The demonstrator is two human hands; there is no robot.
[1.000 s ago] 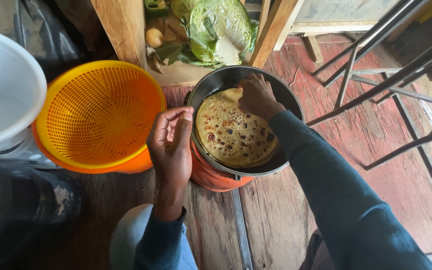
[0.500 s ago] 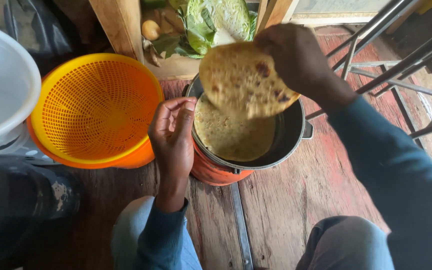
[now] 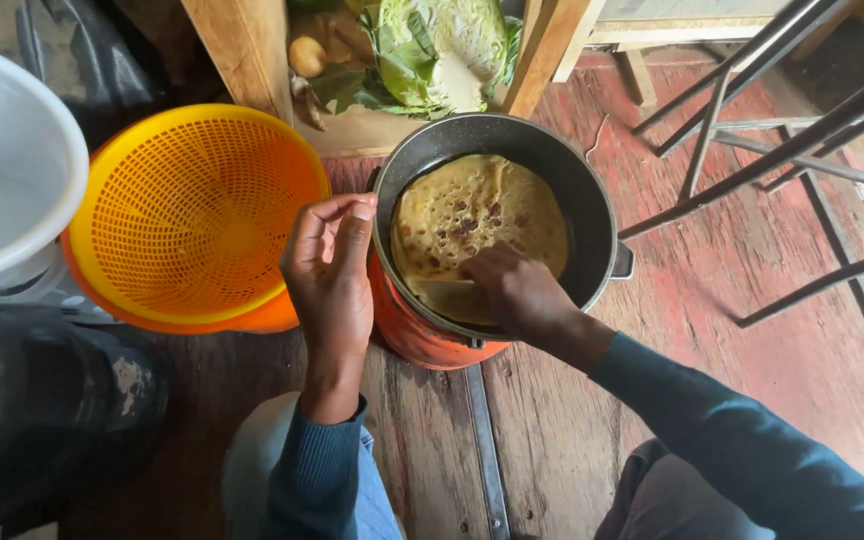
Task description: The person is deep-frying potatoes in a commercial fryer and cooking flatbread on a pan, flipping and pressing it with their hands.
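Observation:
A round, brown-spotted flatbread (image 3: 477, 215) lies in a dark pan (image 3: 592, 205) that sits on an orange stove (image 3: 417, 335). My right hand (image 3: 512, 290) rests inside the pan at its near edge, fingers pressing on the folded near edge of the flatbread. My left hand (image 3: 332, 275) hovers just left of the pan's rim, fingers loosely curled with the thumb near the fingertips, holding nothing that I can see.
An orange plastic colander (image 3: 187, 215) stands left of the stove, a white bucket (image 3: 7, 170) beyond it. A cabbage (image 3: 442, 45) and other vegetables lie in a wooden shelf behind. Metal chair legs (image 3: 752, 130) cross the red wooden floor at right.
My right hand had lifted the flatbread above the pan; now the flatbread lies flat in the pan again, other side up, with my hand at its near edge.

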